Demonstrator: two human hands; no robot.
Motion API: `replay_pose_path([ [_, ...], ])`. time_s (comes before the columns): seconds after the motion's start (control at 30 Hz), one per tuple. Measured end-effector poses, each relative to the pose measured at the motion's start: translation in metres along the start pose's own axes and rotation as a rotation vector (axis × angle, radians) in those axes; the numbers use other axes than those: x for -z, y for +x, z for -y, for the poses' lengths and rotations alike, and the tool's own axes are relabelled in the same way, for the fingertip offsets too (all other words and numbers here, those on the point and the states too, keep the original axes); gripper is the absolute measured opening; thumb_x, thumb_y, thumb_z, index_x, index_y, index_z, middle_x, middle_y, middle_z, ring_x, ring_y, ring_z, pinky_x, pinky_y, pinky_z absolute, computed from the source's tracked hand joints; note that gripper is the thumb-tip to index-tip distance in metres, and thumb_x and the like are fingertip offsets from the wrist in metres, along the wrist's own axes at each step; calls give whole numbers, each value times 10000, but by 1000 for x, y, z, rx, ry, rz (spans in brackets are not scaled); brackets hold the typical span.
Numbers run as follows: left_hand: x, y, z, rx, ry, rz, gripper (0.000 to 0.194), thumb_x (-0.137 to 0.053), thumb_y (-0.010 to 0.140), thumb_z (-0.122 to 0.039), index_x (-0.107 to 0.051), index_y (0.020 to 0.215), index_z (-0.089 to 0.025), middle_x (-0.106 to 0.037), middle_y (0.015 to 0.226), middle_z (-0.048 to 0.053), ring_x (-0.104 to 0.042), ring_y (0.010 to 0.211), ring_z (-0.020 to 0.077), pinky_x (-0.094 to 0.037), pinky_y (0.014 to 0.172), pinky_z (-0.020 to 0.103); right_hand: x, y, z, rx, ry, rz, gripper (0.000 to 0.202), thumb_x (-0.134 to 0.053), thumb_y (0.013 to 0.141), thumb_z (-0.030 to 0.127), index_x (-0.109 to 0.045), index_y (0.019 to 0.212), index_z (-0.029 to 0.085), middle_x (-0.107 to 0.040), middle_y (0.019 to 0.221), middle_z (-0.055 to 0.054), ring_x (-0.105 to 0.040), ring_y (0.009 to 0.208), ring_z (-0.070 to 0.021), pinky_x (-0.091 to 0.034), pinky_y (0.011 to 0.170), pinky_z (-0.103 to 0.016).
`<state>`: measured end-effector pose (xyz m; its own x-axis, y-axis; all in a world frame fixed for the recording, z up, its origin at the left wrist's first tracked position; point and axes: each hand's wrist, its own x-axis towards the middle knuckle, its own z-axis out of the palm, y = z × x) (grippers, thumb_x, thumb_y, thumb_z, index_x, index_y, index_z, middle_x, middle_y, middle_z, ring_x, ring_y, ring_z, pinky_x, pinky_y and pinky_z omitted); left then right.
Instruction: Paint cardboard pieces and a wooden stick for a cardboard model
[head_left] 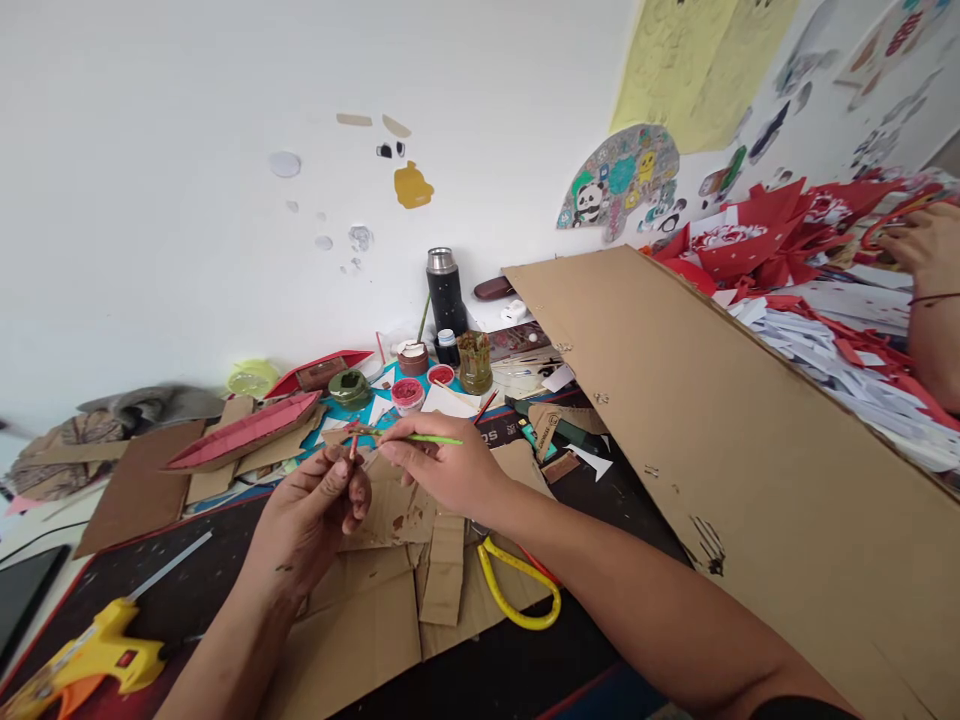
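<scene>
My left hand (322,505) pinches a small thin piece with a reddish tip (353,446), held upright over the cardboard. In my right hand (442,465) is a paintbrush with a green handle (431,438); its bristle end meets the top of the small piece. Beneath both hands lie brown cardboard sheets (367,610) with paint smudges. Just beyond them stand a pink-red paint tub (407,394), a smaller red tub (441,375), a dark green jar (350,388) and a cloudy glass jar (474,362).
Yellow-handled scissors (521,600) lie right of centre, a yellow glue gun (109,650) at lower left. A pink-lined cardboard boat (247,435) sits at left. A large cardboard panel (720,430) stands at right; beyond it another person's hand (926,240) is near red and white paper.
</scene>
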<state>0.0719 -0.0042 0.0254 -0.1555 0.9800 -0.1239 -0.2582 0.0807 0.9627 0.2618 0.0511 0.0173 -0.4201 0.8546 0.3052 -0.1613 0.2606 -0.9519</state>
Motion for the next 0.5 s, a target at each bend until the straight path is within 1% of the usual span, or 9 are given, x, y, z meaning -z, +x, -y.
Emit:
replay_pose_path([
  [0.07,-4,-2,-1,12,4,19,615,-1078,572,-622,-687,830,-223,-572,575,-57,-519,483,119,-354,383,204,-1,-1,0,63,-84,15,213,-765,1046,459,-825,990,262,-776,956,-23,-719,733,-165,-580,689,-293],
  [0.13,-7,-3,-1,27,3,28,621,-1087,553,-618,-682,810,-223,-575,558,-56,-512,466,115,-348,377,199,-1,0,1,150,-160,23,144,-764,1054,368,-829,969,272,-805,983,-27,-758,881,-199,-597,835,-332],
  [0.2,-9,-4,0,35,-3,33,629,-1094,538,-612,-675,798,-222,-579,552,-55,-513,461,113,-342,372,192,-1,0,1,214,-219,21,101,-779,1043,290,-826,956,272,-825,971,-22,-765,983,-219,-576,956,-365],
  [0.23,-10,-4,0,34,-5,38,628,-1095,540,-610,-668,791,-222,-578,550,-55,-513,461,113,-338,370,190,-2,0,1,227,-239,22,88,-787,1036,263,-825,957,272,-832,972,-19,-763,999,-221,-563,984,-374],
  [0.37,-9,-4,2,32,2,69,615,-1076,581,-613,-634,760,-225,-568,547,-55,-508,459,111,-326,362,186,-2,1,2,207,-271,23,66,-803,1017,219,-818,970,263,-847,1017,-26,-750,982,-219,-553,958,-365],
  [0.5,-9,-4,3,59,30,93,622,-1068,584,-635,-633,752,-223,-571,538,-54,-512,456,111,-333,363,187,-2,1,1,209,-280,21,62,-813,1014,213,-809,966,252,-842,1014,-27,-745,959,-209,-549,915,-341],
])
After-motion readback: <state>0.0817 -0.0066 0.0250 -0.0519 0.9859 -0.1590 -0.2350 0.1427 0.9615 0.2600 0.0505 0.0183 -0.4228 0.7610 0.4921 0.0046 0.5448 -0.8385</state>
